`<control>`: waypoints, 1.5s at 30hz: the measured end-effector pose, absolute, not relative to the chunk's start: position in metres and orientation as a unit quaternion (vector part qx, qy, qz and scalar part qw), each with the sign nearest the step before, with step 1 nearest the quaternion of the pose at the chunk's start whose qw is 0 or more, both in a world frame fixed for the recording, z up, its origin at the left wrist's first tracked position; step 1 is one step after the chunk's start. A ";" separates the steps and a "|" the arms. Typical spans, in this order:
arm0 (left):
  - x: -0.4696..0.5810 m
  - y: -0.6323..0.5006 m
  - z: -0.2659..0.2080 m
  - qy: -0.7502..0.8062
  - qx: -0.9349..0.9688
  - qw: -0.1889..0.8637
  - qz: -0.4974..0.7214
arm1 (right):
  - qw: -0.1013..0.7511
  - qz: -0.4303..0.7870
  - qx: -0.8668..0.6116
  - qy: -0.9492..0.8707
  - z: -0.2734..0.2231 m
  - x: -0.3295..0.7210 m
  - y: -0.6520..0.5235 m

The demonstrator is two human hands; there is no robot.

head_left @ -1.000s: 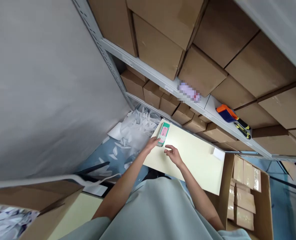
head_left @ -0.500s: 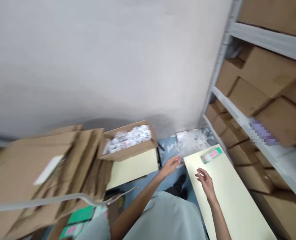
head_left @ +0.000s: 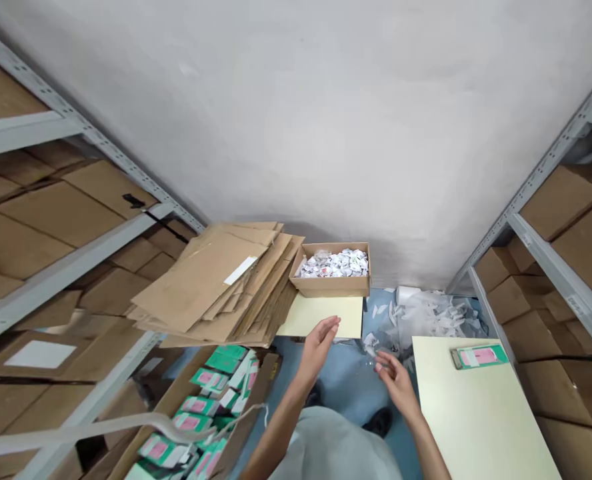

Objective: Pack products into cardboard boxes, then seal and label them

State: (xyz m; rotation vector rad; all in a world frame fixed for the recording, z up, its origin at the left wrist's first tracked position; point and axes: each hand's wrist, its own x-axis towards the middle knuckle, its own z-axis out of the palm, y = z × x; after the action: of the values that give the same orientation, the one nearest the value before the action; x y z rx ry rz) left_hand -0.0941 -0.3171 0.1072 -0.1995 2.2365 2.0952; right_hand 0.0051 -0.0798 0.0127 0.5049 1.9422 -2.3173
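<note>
Left hand (head_left: 321,341) and right hand (head_left: 399,385) loosely curled, seemingly empty, both left of desk (head_left: 476,427). Green-pink box (head_left: 481,357) near desk's far edge, long axis along it; right hand nearer.

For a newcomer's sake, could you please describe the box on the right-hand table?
Find the pale table at right. Near its far edge lies a green-and-pink box, apart from the similar boxes crowding the open carton at left.
</note>
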 end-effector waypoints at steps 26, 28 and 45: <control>-0.076 -0.721 0.094 0.486 -0.316 -0.249 0.776 | 0.160 -0.686 -0.133 0.697 0.113 -0.135 -0.503; -0.081 -0.728 0.094 0.460 -0.293 -0.211 0.811 | 0.155 -0.692 -0.129 0.693 0.111 -0.136 -0.521; -0.127 -0.748 0.072 0.459 -0.335 -0.249 0.784 | 0.139 -0.686 -0.088 0.709 0.111 -0.122 -0.514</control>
State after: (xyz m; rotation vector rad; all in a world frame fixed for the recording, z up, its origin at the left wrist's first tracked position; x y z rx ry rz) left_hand -0.1272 -0.7481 0.0722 -1.2585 1.7277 2.9512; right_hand -0.1216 -0.5135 0.1112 -0.2549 2.0496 -1.9822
